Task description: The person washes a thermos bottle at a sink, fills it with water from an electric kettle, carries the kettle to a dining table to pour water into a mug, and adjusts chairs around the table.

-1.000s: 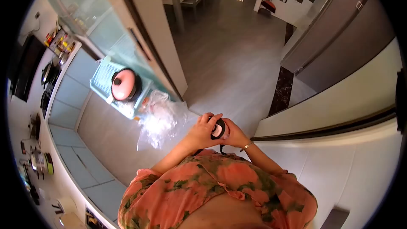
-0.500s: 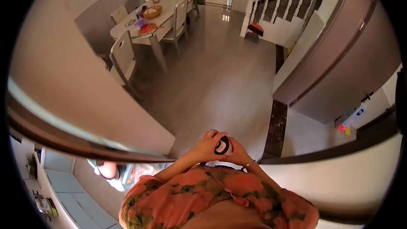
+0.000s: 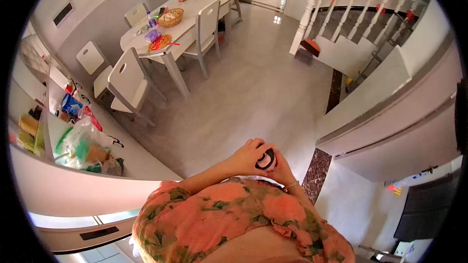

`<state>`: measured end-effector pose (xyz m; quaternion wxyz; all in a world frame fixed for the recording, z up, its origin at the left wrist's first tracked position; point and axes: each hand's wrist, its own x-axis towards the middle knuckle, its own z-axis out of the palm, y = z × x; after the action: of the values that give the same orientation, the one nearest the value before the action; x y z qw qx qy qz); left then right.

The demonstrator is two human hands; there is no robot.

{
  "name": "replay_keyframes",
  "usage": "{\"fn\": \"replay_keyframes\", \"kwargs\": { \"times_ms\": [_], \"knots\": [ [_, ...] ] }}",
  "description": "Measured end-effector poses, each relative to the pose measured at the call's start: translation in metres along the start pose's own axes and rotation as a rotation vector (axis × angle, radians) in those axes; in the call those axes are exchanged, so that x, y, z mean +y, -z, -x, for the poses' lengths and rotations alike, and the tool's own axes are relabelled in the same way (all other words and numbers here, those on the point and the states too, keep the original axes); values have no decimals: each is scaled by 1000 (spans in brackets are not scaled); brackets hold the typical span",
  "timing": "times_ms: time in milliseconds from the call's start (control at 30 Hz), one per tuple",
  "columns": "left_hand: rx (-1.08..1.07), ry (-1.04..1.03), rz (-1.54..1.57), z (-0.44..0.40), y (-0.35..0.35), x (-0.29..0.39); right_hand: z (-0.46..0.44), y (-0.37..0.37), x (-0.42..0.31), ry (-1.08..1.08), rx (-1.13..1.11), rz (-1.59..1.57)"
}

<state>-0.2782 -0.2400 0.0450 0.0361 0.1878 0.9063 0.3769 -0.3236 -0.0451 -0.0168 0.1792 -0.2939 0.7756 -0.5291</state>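
Close in front of my body, both hands are closed around a small round container with a black-ringed, pale-centred top. My left hand wraps its left side, the fingers curling over toward the far edge. On the opposite side my right hand grips it, a bracelet at that wrist. The container's lower part is hidden by my palms, so whether it is a jar or a bottle does not show.
A long white table with chairs stands far left, bearing a wicker basket. Nearer left, a shelf holds plastic bags. A white stair railing rises at the far right, and a door stands right.
My view has moved forward through the doorway, bringing the cluttered shelf on the left into sight. Both hands keep hold of the round container.
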Motion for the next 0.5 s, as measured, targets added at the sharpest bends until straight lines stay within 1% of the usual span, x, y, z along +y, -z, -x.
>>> {"fn": "replay_keyframes", "kwargs": {
  "times_ms": [33,100,167,200,267,300,367,433,500],
  "knots": [
    [23,38,-15,-18,9,-5,-19,12,5,51,-24,34],
    [37,91,5,-52,31,-17,-66,32,15,53,-58,-9],
    [139,54,-14,-87,50,-34,-118,54,26,44,-106,-50],
    [147,65,-17,-103,59,-44,-143,62,26,48,-127,-101],
    [261,177,192,-135,77,-70,-194,74,42,59,-153,-163],
    [269,182,191,-150,85,-85,-221,79,50,68,-163,-222],
    [406,228,194,-182,97,-117,-274,91,63,63,-177,-253],
    [408,246,158,-221,115,-150,-330,104,75,111,-221,-133],
    [393,270,122,-259,137,-181,-383,117,82,123,-203,-127]
  ]
}}
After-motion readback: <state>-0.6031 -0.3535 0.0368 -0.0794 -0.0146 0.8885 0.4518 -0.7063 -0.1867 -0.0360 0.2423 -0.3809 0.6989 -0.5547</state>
